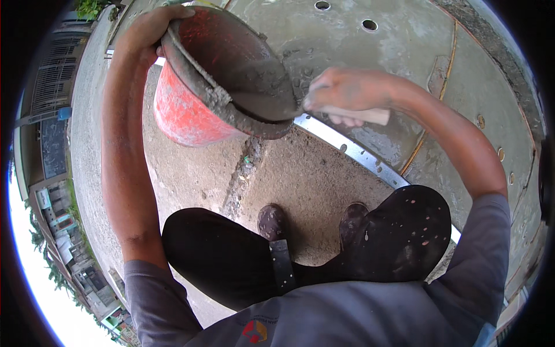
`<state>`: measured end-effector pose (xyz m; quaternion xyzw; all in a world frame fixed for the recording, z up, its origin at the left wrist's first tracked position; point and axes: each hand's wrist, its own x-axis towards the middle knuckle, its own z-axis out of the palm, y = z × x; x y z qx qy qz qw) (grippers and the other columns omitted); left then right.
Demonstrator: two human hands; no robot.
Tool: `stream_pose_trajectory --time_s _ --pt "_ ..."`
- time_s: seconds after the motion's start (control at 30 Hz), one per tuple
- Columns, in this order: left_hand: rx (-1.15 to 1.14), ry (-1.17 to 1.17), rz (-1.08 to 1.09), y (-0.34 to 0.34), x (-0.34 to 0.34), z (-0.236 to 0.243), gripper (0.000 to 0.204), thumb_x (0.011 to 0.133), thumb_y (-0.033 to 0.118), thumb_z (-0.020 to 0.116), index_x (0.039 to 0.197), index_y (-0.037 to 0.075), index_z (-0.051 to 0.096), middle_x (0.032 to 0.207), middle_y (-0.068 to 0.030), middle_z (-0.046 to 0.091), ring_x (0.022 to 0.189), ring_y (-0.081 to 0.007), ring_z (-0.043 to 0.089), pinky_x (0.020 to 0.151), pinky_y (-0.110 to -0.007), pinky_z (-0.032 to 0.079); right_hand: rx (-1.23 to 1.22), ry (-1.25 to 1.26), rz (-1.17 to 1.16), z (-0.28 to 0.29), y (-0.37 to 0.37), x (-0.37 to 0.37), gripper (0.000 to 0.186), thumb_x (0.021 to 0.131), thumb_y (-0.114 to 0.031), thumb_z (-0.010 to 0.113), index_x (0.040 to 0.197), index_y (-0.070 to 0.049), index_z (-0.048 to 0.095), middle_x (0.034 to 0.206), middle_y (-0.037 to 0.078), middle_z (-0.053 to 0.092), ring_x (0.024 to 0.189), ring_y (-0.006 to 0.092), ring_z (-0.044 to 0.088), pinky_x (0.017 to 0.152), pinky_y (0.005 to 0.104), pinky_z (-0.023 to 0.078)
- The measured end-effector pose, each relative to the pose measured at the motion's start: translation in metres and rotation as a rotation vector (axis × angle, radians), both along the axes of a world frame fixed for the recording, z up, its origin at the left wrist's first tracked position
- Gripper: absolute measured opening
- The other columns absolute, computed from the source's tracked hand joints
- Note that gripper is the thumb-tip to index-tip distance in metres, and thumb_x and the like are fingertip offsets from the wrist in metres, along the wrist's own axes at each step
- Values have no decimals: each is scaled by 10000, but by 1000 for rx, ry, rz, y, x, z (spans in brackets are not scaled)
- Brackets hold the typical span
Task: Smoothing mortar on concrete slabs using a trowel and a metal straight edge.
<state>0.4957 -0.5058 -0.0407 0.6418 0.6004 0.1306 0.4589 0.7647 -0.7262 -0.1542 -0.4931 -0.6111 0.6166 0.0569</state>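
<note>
A red bucket [188,113], its outside smeared with grey, is tilted on its side with the mouth toward the right. Wet grey mortar [263,87] coats its inside and lies along the lower wall. My left hand [151,29] is closed over the bucket's far left rim, thumb on top. Just off the right side of the mouth, my right hand [347,89] grips a trowel by its wooden handle [370,115]. The trowel's blade reaches to the bucket's lip; most of it is hidden, and the right hand is slightly blurred.
A wet grey concrete slab [404,58] with several round holes [369,25] spreads at far right. A metal strip [347,147] edges it, beside rough ground [306,173] under my boots [272,221]. A flat dark bar [281,263] is by my knee.
</note>
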Motion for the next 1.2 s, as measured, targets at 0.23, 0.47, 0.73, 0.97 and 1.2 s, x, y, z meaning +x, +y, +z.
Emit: stream_pose_trajectory --time_s 0.23,0.47,0.73,0.97,1.2 --pt "112 -141 62 -25 -11 -9 194 861 193 689 858 0 687 668 -38 639 515 -139 571 506 -304 473 17 -110 -213 -14 14 -2 363 991 -336 524 1027 12 624 704 68 599 492 146 568 459 293 498" --pt "17 -215 125 -55 -70 -1 238 911 193 663 970 -37 680 753 -86 712 512 -131 623 463 -246 474 317 -267 -250 -13 -36 47 309 970 -292 547 1033 0 629 765 149 638 669 288 647 633 406 547" --pt "128 -449 410 -103 -172 2 228 940 191 636 1006 -25 669 724 -50 697 424 -97 570 333 -210 356 807 -671 -95 -60 -36 39 263 955 -264 551 1007 -24 644 953 231 669 916 419 646 833 504 503" --pt "286 -543 625 -135 -218 -43 187 940 156 629 1001 -17 666 757 -58 690 500 -102 585 396 -223 384 805 -748 -101 -63 37 33 294 967 -299 522 964 -25 628 900 242 667 885 433 641 788 530 498" --pt "330 -548 736 -151 -270 -85 203 935 167 639 1026 -13 665 764 -43 678 501 -121 567 411 -244 370 900 -570 -100 -55 -28 31 303 953 -291 541 952 -2 633 924 238 674 901 423 648 807 518 501"
